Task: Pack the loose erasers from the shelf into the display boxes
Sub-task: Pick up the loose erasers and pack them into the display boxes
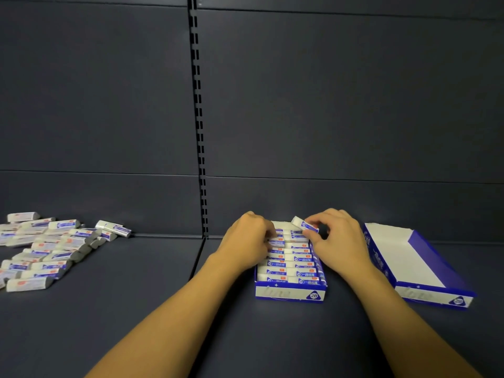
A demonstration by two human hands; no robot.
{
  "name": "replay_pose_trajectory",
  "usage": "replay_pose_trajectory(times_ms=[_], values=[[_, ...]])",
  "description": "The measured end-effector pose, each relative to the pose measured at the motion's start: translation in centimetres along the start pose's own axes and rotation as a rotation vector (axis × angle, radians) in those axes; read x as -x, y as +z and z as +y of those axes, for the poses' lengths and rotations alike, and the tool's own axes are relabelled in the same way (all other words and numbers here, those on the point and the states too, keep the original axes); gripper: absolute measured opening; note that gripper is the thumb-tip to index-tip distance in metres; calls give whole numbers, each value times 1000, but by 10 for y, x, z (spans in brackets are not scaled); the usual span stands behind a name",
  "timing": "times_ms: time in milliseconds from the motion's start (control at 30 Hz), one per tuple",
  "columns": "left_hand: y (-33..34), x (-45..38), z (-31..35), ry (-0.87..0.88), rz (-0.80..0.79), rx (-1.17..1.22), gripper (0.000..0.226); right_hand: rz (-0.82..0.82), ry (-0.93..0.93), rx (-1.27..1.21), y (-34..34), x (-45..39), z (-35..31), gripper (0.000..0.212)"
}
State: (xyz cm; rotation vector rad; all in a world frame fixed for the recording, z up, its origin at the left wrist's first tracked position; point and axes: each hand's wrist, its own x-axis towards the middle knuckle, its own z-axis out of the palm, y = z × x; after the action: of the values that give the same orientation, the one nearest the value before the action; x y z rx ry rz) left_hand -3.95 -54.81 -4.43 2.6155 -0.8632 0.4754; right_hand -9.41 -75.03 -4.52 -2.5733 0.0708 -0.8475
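Observation:
A blue and white display box (290, 293) stands on the dark shelf, filled with two columns of white erasers in blue sleeves. My right hand (338, 241) pinches one eraser (301, 224) tilted above the box's far right corner. My left hand (249, 238) lies over the far left rows, its curled fingertips pressing on packed erasers there. A second display box (433, 294), with nothing visible inside, stands to the right. A heap of several loose erasers (49, 249) lies at the far left of the shelf.
The dark shelf (163, 296) runs wide between the heap and the boxes. A slotted upright (200, 132) divides the dark back panel behind the boxes. The shelf has a seam running forward below that upright.

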Motion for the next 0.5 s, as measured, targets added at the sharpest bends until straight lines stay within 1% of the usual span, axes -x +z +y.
replay_pose_trajectory(times_ms=[200, 500], values=[[1, 1, 1, 17, 21, -41, 30, 4, -19, 24, -3, 1, -1, 30], [-3, 2, 4, 29, -4, -86, 32, -27, -19, 48, -6, 3, -1, 34]])
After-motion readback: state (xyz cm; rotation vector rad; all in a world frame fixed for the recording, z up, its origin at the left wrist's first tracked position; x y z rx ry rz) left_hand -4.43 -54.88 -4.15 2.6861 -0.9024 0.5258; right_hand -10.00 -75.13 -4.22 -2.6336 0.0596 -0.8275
